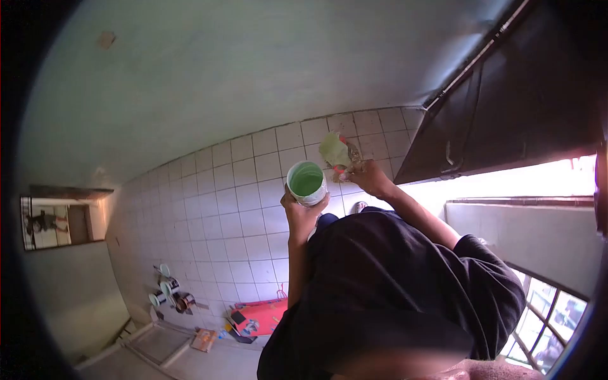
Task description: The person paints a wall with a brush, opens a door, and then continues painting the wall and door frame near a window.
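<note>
A white tub (306, 183) with pale green inside is tilted so its opening faces the camera. My left hand (303, 209) is wrapped round its lower side. To the right of the tub, my right hand (369, 178) is closed on the red handle of a brush-like tool (341, 154), whose broad part is covered in light green. The tool is apart from the tub, and its exact shape is hard to make out. Both are held above the white tiled floor (253, 196).
A pale green wall (240, 63) rises ahead. Dark door (494, 107) stands at right, above a barred window (548, 316). Several containers (168, 287) sit at lower left, near a red bag (263, 316) and an orange packet (204, 340). A mirror (63, 223) hangs far left.
</note>
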Tool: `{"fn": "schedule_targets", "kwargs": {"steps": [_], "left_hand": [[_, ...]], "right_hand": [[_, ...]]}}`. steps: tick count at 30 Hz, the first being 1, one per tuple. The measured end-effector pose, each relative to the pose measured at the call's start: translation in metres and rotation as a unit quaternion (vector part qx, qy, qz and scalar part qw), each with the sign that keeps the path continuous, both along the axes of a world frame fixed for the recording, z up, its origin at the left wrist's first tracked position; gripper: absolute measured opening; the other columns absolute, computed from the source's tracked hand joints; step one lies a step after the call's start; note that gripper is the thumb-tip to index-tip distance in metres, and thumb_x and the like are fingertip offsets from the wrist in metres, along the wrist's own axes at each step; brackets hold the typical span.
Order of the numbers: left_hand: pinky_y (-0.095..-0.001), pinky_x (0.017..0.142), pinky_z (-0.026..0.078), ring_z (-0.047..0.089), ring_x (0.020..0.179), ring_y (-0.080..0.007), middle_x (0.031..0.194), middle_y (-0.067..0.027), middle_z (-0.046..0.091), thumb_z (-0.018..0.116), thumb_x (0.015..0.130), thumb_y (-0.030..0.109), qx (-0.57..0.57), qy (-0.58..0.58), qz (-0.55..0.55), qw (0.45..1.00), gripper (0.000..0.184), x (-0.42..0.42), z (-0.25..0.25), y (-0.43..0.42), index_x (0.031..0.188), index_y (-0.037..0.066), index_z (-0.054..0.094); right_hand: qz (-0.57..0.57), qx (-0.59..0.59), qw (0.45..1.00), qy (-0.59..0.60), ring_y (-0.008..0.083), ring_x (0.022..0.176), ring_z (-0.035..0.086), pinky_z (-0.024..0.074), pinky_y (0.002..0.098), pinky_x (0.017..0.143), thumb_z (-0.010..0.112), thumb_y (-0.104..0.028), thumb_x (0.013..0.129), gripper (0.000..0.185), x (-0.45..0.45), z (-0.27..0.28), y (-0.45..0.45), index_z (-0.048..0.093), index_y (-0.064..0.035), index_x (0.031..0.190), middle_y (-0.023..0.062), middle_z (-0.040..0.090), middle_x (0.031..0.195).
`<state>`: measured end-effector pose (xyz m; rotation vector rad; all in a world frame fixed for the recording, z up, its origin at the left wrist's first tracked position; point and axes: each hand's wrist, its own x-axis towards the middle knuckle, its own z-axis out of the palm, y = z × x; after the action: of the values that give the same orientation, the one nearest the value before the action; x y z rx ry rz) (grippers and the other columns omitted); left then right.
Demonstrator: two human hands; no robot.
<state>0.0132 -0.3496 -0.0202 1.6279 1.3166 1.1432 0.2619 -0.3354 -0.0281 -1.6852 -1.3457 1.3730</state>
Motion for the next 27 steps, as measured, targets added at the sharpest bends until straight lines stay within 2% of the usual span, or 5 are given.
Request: {"fn": "schedule_targets", "kwargs": {"steps": [3, 12, 18, 24, 27], "left_hand": [[-0.0378, 0.091, 0.060, 0.076, 0.098, -0.0222, 0.110, -0.0130, 0.077, 0.098, 0.074, 0.015, -0.021, -0.018, -0.025, 0.999, 0.058, -0.003, -0.002, 0.008, 0.120, -0.003, 0.068], [-0.0371, 0.091, 0.060, 0.076, 0.098, -0.0208, 0.110, -0.0113, 0.078, 0.097, 0.074, 0.012, -0.040, -0.040, -0.100, 0.993, 0.056, 0.001, -0.003, 0.021, 0.121, -0.002, 0.070], [-0.0370, 0.091, 0.060, 0.076, 0.097, -0.0217, 0.110, -0.0114, 0.078, 0.097, 0.074, 0.012, -0.036, -0.034, -0.167, 0.985, 0.055, 0.017, 0.003, 0.029, 0.120, -0.002, 0.071], [-0.0427, 0.088, 0.061, 0.078, 0.094, -0.0335, 0.107, -0.0154, 0.078, 0.100, 0.067, 0.016, -0.004, 0.000, -0.214, 0.977, 0.066, 0.029, 0.001, 0.035, 0.121, 0.000, 0.066], [-0.0387, 0.090, 0.060, 0.076, 0.097, -0.0230, 0.110, -0.0110, 0.079, 0.096, 0.073, 0.012, -0.023, -0.031, -0.233, 0.972, 0.052, 0.037, 0.004, 0.035, 0.117, 0.000, 0.072]], "right_hand": [[-0.065, 0.074, 0.991, 0.089, 0.0122, 0.082, 0.059, 0.0517, 0.0354, 0.075, 0.084, -0.025, 0.096, 0.031, -0.009, -0.002, -0.010, 0.074, 0.0034, 0.094, 0.0020, 0.068, 0.082], [-0.142, 0.046, 0.986, 0.072, 0.0105, 0.081, 0.056, 0.0493, 0.0319, 0.075, 0.074, -0.028, 0.105, 0.035, -0.004, 0.032, -0.034, 0.076, 0.0066, 0.102, 0.0038, 0.073, 0.085], [-0.162, 0.103, 0.976, 0.105, 0.0116, 0.086, 0.063, 0.0511, 0.0322, 0.078, 0.083, -0.024, 0.097, 0.029, 0.004, 0.040, -0.049, 0.078, 0.0043, 0.102, 0.0064, 0.075, 0.090], [-0.186, 0.082, 0.975, 0.091, 0.0136, 0.094, 0.070, 0.0553, 0.0324, 0.087, 0.086, -0.019, 0.093, 0.026, 0.013, 0.022, -0.056, 0.079, 0.0032, 0.104, 0.0085, 0.080, 0.097], [-0.210, 0.096, 0.969, 0.086, 0.0111, 0.086, 0.066, 0.0544, 0.0337, 0.079, 0.086, -0.020, 0.093, 0.026, 0.011, 0.031, -0.060, 0.079, 0.0023, 0.104, 0.0059, 0.078, 0.092]]}}
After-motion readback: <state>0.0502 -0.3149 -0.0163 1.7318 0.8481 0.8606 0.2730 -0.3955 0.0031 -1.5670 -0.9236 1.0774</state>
